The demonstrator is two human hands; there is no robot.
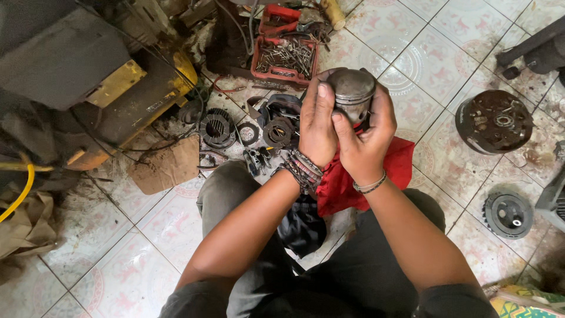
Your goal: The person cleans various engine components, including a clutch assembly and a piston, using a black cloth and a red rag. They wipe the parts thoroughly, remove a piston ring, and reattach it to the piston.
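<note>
Both hands meet above the person's knees, over a tiled floor [447, 53], and between them sits a grey metal piston [353, 94]. The left hand [316, 126] wraps the piston's left flank, its fingers lying upright along the side with the fingertips reaching the crown's edge. The right hand [365, 138] cups the piston from the right and from below, thumb pressed on the near wall under the ring grooves. So each grip is clamped on the piston, which stands nearly upright with its flat crown turned toward the camera and only the top and part of the ringed wall showing; the lower skirt is hidden by the palms. A red rag [400, 165] hangs beneath the hands, touching the right palm and draping down toward the lap; whether the fingers pinch it cannot be told.

Beaded bracelets circle the left wrist, and a thin band the right.

On the floor beyond the hands lies a red tray [282, 56] of bolts and small steel parts, near the far edge of the view. Just beyond the left hand lie dark round parts, among them a toothed ring [216, 128] and a smaller ring [278, 132]. Well to the right stands a rusty round housing [493, 121], and nearer the person's right knee a dark gear-like disc [507, 215]. A torn piece of cardboard [168, 165] lies to the left.
</note>
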